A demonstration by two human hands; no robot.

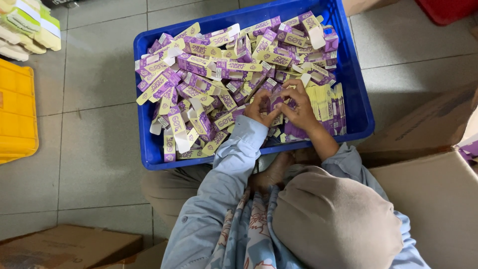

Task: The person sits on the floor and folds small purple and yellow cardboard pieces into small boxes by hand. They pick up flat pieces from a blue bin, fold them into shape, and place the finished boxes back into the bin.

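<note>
A blue plastic crate (149, 149) on the tiled floor holds several small purple and pale yellow cartons (199, 74), folded and loosely heaped. A neat row of flat cartons (326, 107) stands on edge at the crate's right side. My left hand (259, 108) and my right hand (300, 107) meet over the crate's near edge. Both are closed around one small purple carton (275, 103), which the fingers partly hide. Light blue sleeves cover both arms.
A yellow crate (17, 114) lies at the left, with a stack of pale yellow packs (27, 27) behind it. Brown cardboard boxes stand at the right (438, 199) and at the bottom left (64, 246). A red container (448, 10) shows at the top right.
</note>
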